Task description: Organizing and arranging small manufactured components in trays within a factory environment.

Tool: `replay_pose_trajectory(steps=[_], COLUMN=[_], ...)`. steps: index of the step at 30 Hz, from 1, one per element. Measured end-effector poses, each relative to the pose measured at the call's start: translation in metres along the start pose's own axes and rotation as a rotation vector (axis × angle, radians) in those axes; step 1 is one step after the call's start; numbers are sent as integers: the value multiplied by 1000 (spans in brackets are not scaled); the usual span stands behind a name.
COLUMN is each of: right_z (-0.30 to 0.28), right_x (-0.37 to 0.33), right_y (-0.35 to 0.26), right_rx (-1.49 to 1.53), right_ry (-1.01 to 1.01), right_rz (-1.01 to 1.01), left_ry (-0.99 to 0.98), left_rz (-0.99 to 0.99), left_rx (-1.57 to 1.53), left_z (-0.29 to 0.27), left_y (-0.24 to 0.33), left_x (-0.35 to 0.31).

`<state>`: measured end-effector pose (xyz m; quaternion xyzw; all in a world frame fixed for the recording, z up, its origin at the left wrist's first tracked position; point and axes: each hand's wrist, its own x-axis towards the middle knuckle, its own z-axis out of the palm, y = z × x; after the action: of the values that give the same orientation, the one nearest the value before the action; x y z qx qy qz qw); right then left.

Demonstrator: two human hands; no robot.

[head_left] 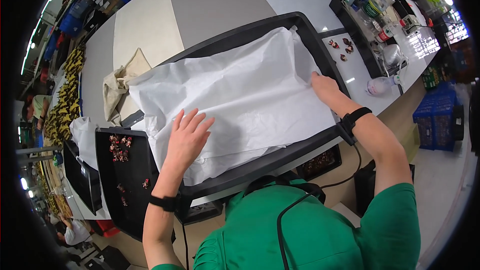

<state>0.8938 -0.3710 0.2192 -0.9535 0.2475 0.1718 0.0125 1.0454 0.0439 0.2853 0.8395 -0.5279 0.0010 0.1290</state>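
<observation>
A large, creased sheet of white paper (240, 87) lines the big black tray (240, 170) in front of me, and it overhangs the tray's left side. My left hand (190, 135) is over the paper's left part with fingers stretched and spread, holding nothing. Whether its palm touches the sheet, I cannot tell. At the right wall of the tray, my right hand (325, 88) has its fingers bent together on the paper's edge, the fingertips partly hidden. Both wrists carry black bands.
A smaller black tray (125, 180) at the left holds several dark red dried pieces. A crumpled beige cloth (120, 85) lies behind it. On the right are a clear bottle (382, 85), loose dried pieces (344, 46) and a black bin (360, 35) of bottles. A black cable hangs below.
</observation>
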Motion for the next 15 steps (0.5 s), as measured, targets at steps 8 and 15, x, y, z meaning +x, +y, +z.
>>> replay_pose_trajectory(steps=[8,15], right_z=[-50,-63], right_x=[-40,-86], right_y=[-26,-47], right_rx=[153,244], right_ry=[372,-18], right_rz=[-253,-685], left_ry=[-264,-372], left_rz=[-63,-181], left_rx=[37,-11], left_z=[71,55], left_y=[-3,-3], left_x=[-6,-16])
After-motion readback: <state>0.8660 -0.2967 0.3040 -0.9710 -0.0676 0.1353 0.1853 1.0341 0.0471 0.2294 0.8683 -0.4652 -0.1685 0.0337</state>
